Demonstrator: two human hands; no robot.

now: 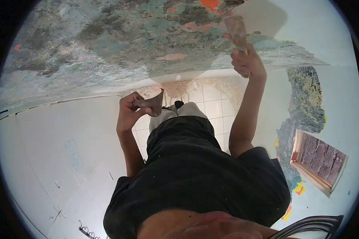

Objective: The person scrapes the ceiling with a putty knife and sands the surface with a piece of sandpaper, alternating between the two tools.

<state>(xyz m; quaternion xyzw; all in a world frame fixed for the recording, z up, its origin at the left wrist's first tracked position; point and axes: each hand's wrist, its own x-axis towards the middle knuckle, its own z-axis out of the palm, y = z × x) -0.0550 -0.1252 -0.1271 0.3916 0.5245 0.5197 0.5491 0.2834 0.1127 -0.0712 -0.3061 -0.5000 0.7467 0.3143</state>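
My right hand is raised in front of the wall, wrapped round a scraper. Its broad blade is blurred and lies over the patchy wall surface; whether it touches cannot be made out. A bit of yellowish handle shows below the fingers. Lower and to the left, my left hand pinches a curled brown sheet that looks like sandpaper, apart from the wall. The wall before me has grey, green and dark mottled areas, with orange and pink spots where paint is gone.
Crumbs of debris lie on the white tiled floor along the foot of the wall. To the right, a small framed opening sits beside another stripped patch. Metal hooks show at lower left.
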